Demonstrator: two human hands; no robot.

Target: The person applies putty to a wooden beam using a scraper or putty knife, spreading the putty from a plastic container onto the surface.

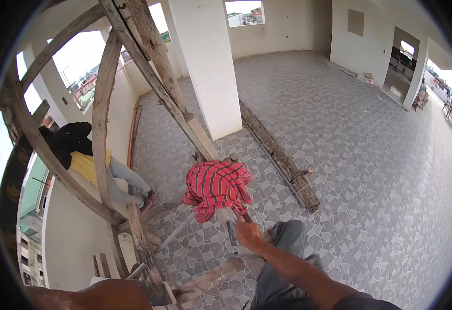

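My right hand (248,235) is closed at the lower end of a red cloth with dark stripes (218,183). Its fingers curl beside a dark-edged piece of wood (231,232), and what they grip is hidden. The cloth lies bunched over the timber frame, near the foot of a long slanting wooden post (169,93). Below that hand is my bent knee in grey trousers (288,235). Only part of my left arm (99,295) shows at the bottom left, with the hand out of view.
Curved timbers (102,111) and a low beam (213,279) surround me. A rough plank (277,150) lies on the stone-patterned floor (360,206), right of a white column (208,67). At the left, a person in a yellow and black top (84,160) is by the low wall (66,227).
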